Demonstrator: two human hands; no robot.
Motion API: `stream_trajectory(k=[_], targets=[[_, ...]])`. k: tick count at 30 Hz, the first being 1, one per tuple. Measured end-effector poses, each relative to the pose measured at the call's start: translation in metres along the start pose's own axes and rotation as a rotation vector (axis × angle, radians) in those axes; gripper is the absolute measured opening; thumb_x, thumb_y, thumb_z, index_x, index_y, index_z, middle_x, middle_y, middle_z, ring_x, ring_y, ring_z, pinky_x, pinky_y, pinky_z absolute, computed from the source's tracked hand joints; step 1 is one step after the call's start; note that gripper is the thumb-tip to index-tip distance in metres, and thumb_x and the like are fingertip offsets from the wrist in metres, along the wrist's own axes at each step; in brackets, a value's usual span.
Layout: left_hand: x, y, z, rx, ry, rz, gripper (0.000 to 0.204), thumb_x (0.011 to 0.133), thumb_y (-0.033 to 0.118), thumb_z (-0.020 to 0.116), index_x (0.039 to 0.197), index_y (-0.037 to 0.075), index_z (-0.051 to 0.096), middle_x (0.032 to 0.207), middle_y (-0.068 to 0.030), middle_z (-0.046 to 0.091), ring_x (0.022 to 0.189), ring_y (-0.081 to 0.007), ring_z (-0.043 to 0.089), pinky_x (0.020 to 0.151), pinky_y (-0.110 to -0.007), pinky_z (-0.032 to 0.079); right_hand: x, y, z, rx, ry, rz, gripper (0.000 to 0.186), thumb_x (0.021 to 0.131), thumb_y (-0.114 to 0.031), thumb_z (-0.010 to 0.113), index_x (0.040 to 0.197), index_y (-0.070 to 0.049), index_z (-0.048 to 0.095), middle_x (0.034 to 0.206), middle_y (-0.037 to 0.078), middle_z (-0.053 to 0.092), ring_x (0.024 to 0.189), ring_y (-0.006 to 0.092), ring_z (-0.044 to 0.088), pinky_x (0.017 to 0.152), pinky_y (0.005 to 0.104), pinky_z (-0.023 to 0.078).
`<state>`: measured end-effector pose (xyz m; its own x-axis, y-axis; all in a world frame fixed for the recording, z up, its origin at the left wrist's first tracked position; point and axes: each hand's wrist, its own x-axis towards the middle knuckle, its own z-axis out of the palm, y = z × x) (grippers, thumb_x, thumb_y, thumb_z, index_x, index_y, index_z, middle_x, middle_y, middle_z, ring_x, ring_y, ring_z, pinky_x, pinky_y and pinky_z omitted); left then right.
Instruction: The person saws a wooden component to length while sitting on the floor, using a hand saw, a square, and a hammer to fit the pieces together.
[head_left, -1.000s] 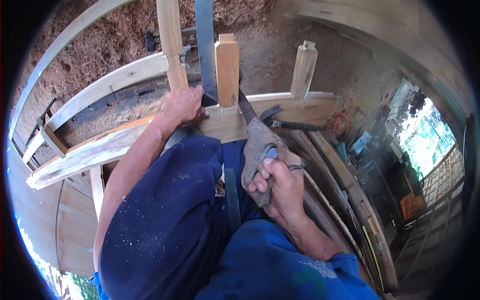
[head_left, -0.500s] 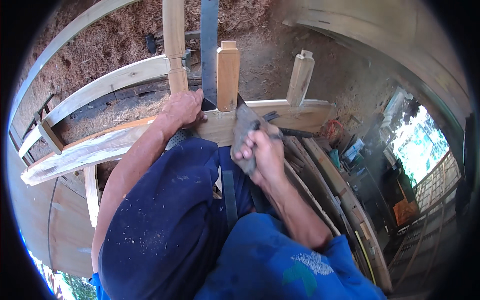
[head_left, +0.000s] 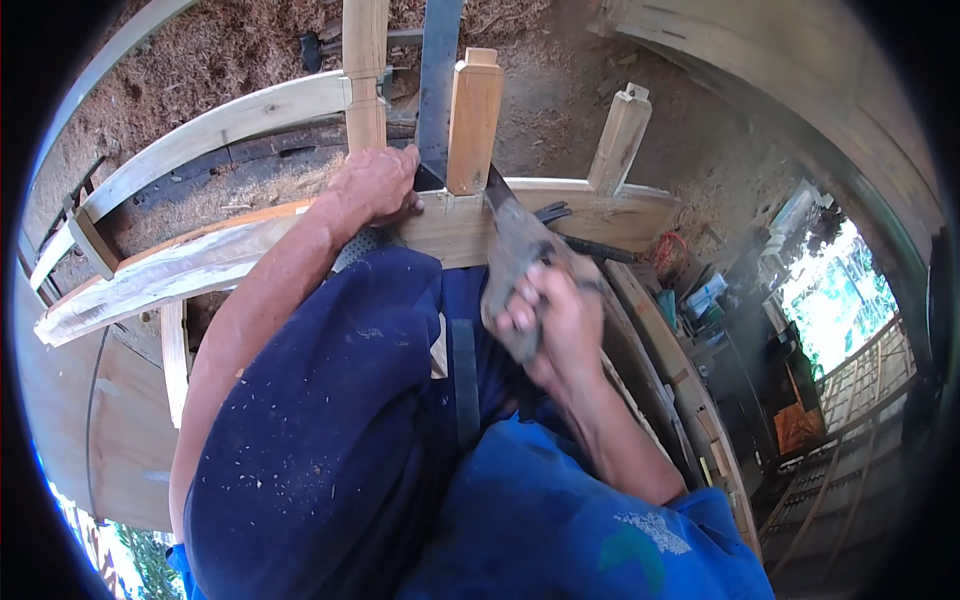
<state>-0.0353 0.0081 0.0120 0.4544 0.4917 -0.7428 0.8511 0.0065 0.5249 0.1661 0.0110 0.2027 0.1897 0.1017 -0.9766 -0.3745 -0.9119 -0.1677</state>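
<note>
My right hand (head_left: 558,318) is closed around the worn handle of a handsaw (head_left: 520,250). Its blade runs up and leftward to the foot of a short upright wooden post (head_left: 475,125), which hides part of it. That post stands on a curved wooden rail (head_left: 440,228) and has a narrow stub on top. My left hand (head_left: 372,185) grips the rail left of the post, its fingers partly hidden. Close beyond that hand rises a taller wooden upright (head_left: 365,100). A long dark metal strip (head_left: 437,80) stands between the two uprights.
Another short post (head_left: 620,140) rises from the rail farther right. A clamp (head_left: 92,235) sits on the curved pieces at left. A hammer (head_left: 312,48) lies among shavings at the back. Stacked boards (head_left: 690,385) lean by my right arm. My dark-trousered knee (head_left: 320,420) is near the rail.
My right hand has drawn the saw back toward me, away from the post's foot. The view has shifted slightly; my left hand keeps its place on the rail.
</note>
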Motion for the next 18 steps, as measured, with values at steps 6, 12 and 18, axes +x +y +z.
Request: stream_trajectory(k=[6,12,18], targets=[[-0.001,0.003,-0.009,-0.044,-0.013,-0.024,0.050,0.088,0.041,0.070,0.106,-0.002,0.052,0.094,-0.0256,0.070,0.095,-0.0424,0.069,0.080,-0.052,0.054,-0.028,-0.013,0.001,-0.004,-0.071,-0.005,0.006,0.093,-0.010,0.055,0.089,-0.006,0.053,0.069,0.001,0.047,0.051,0.0130,0.049,0.055,0.0361,0.050],[0.002,-0.001,-0.002,-0.049,-0.003,-0.039,0.049,0.087,0.038,0.071,0.109,-0.002,0.052,0.096,-0.0251,0.070,0.095,-0.0424,0.069,0.081,-0.053,0.054,0.025,0.000,0.009,0.015,-0.110,-0.042,0.009,0.094,-0.011,0.055,0.087,-0.009,0.051,0.071,0.001,0.047,0.055,0.0124,0.048,0.059,0.0366,0.050],[0.000,-0.001,0.002,-0.070,0.003,-0.017,0.052,0.088,0.041,0.071,0.110,-0.003,0.051,0.098,-0.0251,0.070,0.098,-0.0416,0.068,0.084,-0.050,0.054,-0.009,0.003,0.002,-0.001,-0.045,0.001,0.015,0.094,-0.012,0.055,0.081,-0.006,0.050,0.070,0.002,0.047,0.054,0.0131,0.048,0.059,0.0371,0.049]])
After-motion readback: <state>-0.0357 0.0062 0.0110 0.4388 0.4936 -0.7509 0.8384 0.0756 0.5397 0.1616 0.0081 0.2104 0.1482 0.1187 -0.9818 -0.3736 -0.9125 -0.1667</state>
